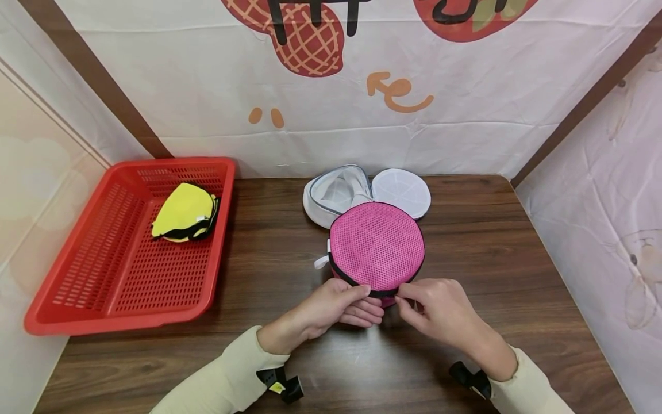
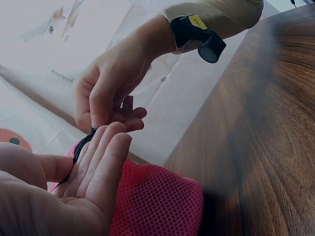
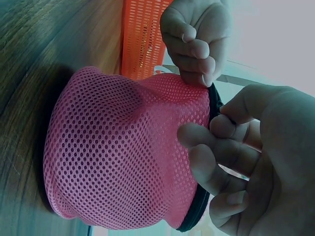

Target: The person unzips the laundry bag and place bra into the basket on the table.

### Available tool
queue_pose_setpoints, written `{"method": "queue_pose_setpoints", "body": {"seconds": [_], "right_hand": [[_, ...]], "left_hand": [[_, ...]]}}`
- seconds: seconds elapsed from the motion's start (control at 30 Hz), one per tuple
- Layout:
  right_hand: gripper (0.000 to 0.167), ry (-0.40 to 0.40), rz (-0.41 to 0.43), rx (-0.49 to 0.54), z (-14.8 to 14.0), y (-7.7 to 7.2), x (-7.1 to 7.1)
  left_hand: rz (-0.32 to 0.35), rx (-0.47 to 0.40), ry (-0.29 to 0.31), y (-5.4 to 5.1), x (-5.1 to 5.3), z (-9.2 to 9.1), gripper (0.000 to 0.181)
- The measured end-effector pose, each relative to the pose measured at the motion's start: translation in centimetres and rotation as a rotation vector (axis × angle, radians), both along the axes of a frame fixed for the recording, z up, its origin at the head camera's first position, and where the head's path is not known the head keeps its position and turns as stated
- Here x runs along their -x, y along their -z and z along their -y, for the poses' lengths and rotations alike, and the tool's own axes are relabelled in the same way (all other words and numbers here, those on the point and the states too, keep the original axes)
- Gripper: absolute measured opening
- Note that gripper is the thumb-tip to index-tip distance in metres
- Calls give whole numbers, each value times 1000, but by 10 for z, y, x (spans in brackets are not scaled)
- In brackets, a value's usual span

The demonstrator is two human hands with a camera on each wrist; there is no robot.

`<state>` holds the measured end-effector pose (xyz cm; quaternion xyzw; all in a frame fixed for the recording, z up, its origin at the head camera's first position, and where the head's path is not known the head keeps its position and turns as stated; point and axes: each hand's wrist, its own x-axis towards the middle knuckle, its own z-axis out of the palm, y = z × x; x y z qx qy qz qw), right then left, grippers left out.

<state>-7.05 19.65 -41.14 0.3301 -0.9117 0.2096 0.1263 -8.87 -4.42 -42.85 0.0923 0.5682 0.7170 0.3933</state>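
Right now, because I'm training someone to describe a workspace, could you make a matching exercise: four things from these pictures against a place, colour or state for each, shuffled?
1. pink mesh bag
2. yellow-and-black item
3. white bag
4. table

A. inside the red basket
B. brown, wood-grained
C. left hand and right hand at its black rim
D. open, just beyond the pink bag

Pairs: 1-C, 2-A, 3-D, 4-B
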Motion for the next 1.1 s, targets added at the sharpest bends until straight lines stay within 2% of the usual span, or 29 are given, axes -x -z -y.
{"method": "queue_pose_setpoints", "body": {"seconds": [0.3, 0.53, 0.73, 1.1], "right_hand": [[30, 23, -42, 17, -7, -2, 1], [28, 58, -16, 6, -12, -2, 1], [32, 107, 10, -9, -19, -4, 2], [32, 163, -11, -28, -29, -7, 7]], "left_hand": [[0, 8, 11, 0, 1, 2, 46], [-1, 2, 9, 0, 1, 3, 46], [3, 8, 4, 1, 1, 4, 46], [6, 5, 15, 1, 2, 5, 44]]}}
